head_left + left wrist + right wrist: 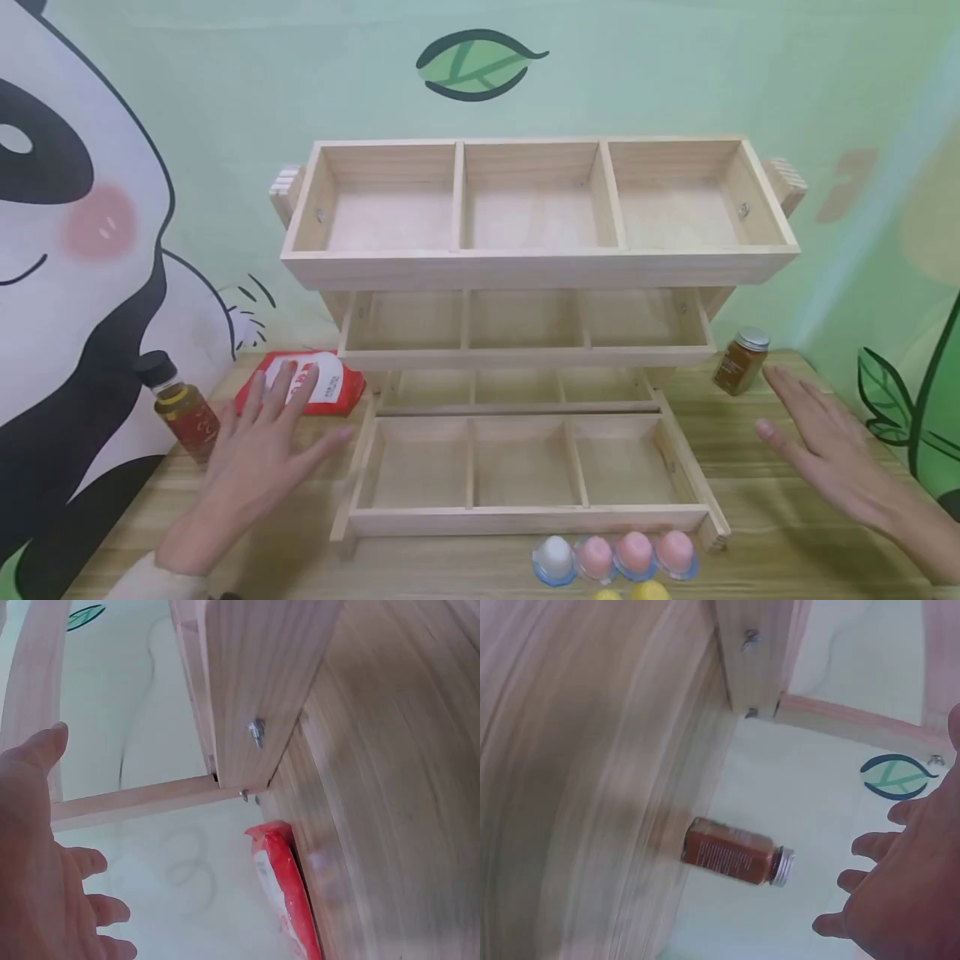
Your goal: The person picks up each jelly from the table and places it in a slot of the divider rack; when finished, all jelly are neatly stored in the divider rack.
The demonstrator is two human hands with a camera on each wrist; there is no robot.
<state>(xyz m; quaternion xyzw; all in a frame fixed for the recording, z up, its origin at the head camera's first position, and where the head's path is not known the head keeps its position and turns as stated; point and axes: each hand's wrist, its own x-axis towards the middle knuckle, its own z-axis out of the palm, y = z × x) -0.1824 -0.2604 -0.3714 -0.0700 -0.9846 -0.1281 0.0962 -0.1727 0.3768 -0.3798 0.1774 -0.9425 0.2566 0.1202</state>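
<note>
Both hands hover over the table on either side of a tiered wooden rack [540,272]. My left hand [258,454] has its fingers spread and holds nothing; in the head view it overlaps a red-and-white packet [348,392] and sits beside a dark-capped bottle [187,421]. My right hand [832,454] is likewise spread and holds nothing, just to the right of a small silver-lidded jar [741,362]. The left wrist view shows the red packet [285,892] beyond the left fingers. In the right wrist view, the brown jar [731,853] stands beyond the right fingertips.
The rack's tiers are each split into three compartments, the top tier [540,267] jutting forward. In front of its lower right stand several small domed cups, one white [556,557] and others pink [634,552], with yellow pieces [649,590] at the frame's bottom. A printed cloth [637,75] hangs behind.
</note>
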